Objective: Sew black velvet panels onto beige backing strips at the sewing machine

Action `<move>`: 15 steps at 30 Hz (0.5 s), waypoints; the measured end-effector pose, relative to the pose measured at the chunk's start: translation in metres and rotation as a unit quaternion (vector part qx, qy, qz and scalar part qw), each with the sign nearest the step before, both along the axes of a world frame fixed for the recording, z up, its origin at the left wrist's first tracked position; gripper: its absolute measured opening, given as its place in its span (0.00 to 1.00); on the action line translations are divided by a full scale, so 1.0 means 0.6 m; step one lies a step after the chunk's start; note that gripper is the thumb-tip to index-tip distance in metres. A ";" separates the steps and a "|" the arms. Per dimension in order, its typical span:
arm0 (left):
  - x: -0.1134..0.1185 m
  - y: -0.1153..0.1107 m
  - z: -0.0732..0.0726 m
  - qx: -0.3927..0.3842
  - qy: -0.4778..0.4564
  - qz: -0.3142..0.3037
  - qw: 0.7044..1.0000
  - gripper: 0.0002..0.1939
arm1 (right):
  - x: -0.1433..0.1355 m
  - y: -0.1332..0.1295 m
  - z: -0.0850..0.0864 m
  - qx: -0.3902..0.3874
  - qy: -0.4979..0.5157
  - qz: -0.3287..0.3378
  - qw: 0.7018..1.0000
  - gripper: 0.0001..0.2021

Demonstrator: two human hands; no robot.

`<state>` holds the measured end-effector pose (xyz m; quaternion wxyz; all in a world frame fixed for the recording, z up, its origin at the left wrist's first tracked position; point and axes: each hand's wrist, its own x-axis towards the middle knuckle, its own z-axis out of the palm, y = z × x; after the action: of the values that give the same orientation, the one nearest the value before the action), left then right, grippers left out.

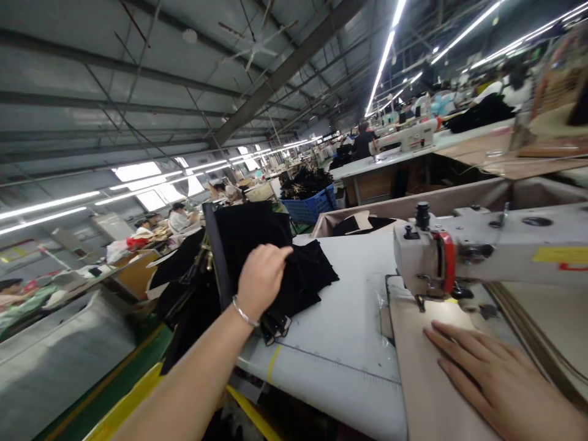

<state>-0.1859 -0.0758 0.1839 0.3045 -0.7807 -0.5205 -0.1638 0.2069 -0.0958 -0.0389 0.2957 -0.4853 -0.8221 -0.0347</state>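
My left hand [261,278], with a bracelet at the wrist, is over a stack of black fabric pieces [245,223] at the left end of the sewing table. Its fingers are curled in against the black fabric, and their tips are partly hidden. My right hand [493,367] lies flat, fingers stretched out, on a beige fabric panel [418,373]. That panel runs under the presser foot of a sewing machine [478,245] with a red guard. Black clips or fittings [275,327] hang at the stack's near edge.
The white tabletop [358,275] has a ruler line along its front edge. Behind it stands a fabric-lined bin [324,226] and a blue crate [312,205] heaped with black pieces. Another sewing machine [408,138] is farther back. People sit working at the left.
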 end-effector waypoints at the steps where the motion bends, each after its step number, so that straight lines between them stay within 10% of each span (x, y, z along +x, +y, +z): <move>1: 0.024 -0.003 -0.044 -0.072 0.032 -0.019 0.997 0.16 | -0.001 -0.003 0.006 -0.007 -0.030 0.004 1.000 0.26; 4: 0.070 -0.010 -0.148 -0.248 0.029 -0.042 0.968 0.13 | -0.001 -0.008 0.019 -0.027 -0.081 0.000 0.996 0.27; 6: 0.086 -0.015 -0.175 -0.323 -0.053 -0.067 0.942 0.11 | -0.002 -0.010 0.023 -0.039 -0.086 -0.007 0.995 0.27; 13: 0.120 -0.007 -0.157 -0.519 -0.440 -0.111 0.725 0.25 | -0.009 -0.015 0.039 -0.054 -0.077 -0.012 0.995 0.26; 15: 0.132 0.017 -0.171 -0.505 -0.400 -0.101 0.758 0.23 | -0.011 -0.016 0.047 -0.058 -0.073 -0.015 0.996 0.25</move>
<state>-0.1066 -0.0656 0.0812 -0.3876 -0.7327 -0.5207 -0.2046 0.2003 -0.1056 -0.0107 0.2058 -0.5095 -0.8351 -0.0271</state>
